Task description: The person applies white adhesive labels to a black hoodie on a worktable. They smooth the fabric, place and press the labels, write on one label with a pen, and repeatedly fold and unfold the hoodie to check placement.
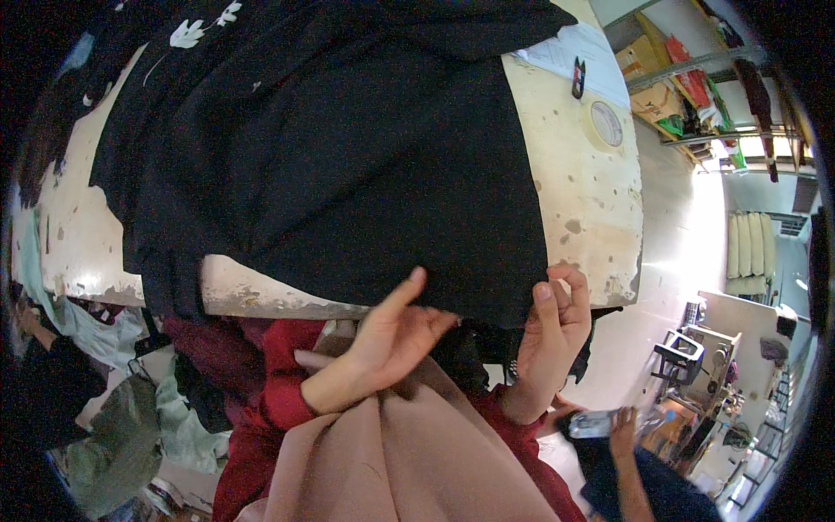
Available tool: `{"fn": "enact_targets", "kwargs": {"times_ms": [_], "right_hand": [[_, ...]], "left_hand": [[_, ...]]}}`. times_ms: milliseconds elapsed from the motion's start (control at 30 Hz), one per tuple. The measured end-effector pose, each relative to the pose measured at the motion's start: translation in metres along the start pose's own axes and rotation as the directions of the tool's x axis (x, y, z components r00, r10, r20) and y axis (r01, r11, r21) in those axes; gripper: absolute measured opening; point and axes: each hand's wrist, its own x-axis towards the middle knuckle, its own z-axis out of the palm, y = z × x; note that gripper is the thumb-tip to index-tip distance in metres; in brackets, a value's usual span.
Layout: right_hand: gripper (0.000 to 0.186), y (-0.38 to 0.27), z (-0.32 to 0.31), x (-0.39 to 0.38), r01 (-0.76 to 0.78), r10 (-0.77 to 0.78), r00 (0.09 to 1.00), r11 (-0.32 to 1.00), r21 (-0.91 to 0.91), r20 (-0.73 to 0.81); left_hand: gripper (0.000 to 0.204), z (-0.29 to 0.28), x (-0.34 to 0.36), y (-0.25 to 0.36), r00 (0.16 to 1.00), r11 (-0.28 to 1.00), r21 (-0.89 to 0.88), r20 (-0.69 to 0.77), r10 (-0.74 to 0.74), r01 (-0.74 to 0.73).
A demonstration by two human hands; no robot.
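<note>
A large black fabric piece point(374, 165) lies spread over the worn, pale table point(591, 209), with its lower edge at the near table edge. My left hand point(391, 344) is at that lower edge, thumb raised and apart, fingers stretched toward the cloth with their tips partly hidden. At the near right corner of the cloth, my right hand point(557, 326) has its fingers curled and the thumb close to them, against the fabric's side edge. How much cloth lies between those fingers is hard to see.
Thread snips point(578, 78), a tape roll point(605, 123) and a printed paper point(578, 56) lie at the table's far right. White leaf shapes point(187, 35) mark dark cloth at the far left. Another person point(644, 478) holding a clear item is at lower right. Shelves point(687, 87) stand beyond.
</note>
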Motion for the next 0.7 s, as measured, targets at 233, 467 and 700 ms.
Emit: {"fn": "enact_targets", "kwargs": {"times_ms": [233, 467, 700], "right_hand": [[0.032, -0.013, 0.012, -0.003, 0.102, -0.117, 0.993, 0.955, -0.28, -0.036], [0.037, -0.012, 0.013, -0.002, 0.13, -0.135, 0.991, 0.944, -0.302, 0.005], [0.035, -0.019, 0.006, 0.001, 0.267, -0.307, 0.939, 0.935, -0.235, -0.152]], "left_hand": [[0.041, 0.019, -0.017, 0.035, 0.943, 0.901, 0.282, 0.05, 0.329, -0.329], [0.039, 0.009, -0.02, 0.039, 0.939, 0.899, 0.272, 0.11, 0.325, -0.343], [0.023, -0.002, -0.013, 0.06, 0.914, 0.921, -0.197, 0.17, 0.369, -0.336]]}}
